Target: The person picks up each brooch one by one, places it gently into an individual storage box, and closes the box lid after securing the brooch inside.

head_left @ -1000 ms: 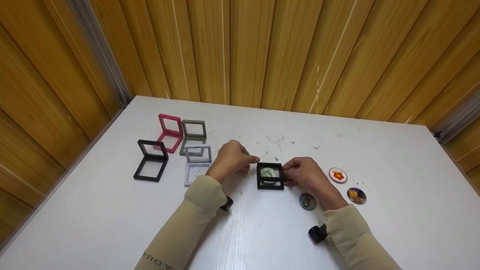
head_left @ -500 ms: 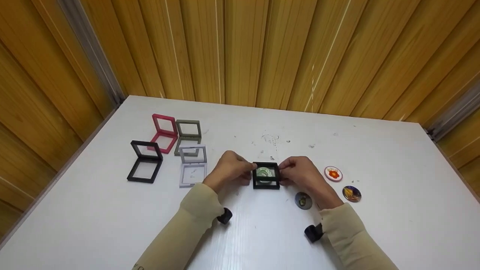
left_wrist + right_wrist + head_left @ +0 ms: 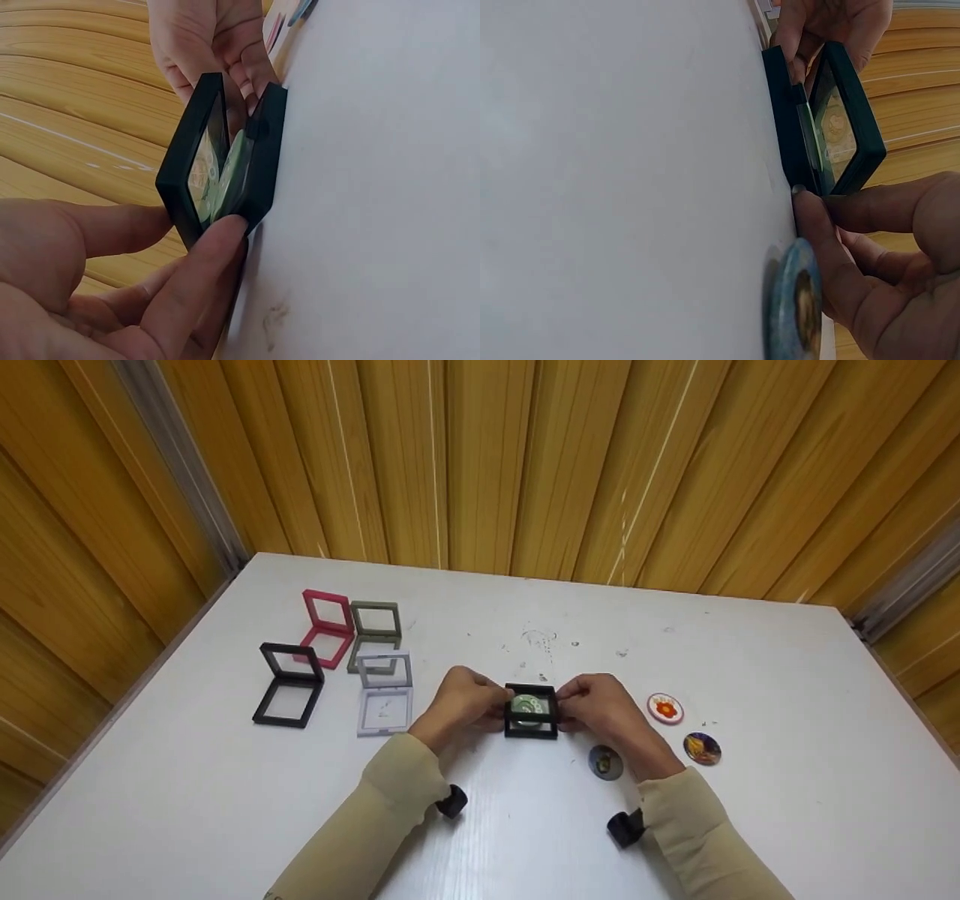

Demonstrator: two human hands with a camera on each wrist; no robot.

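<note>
A small black display frame lies on the table with its hinged lid partly raised. Inside it sits a round green badge, seen through the lid's clear film. My left hand holds the frame's left side; in the left wrist view, the thumb is against the lid and a finger against the base. My right hand pinches the right side near the lid and base. Just below that hand a blue-grey badge rests on the table.
Another black frame, a pink frame, an olive frame and a lavender frame stand with raised lids at the left. A flower badge and a dark colourful badge lie at the right on the white table.
My left hand has come down from the frame's far left corner and now holds its left side. My right hand stays at the right side. The head view has shifted slightly.
</note>
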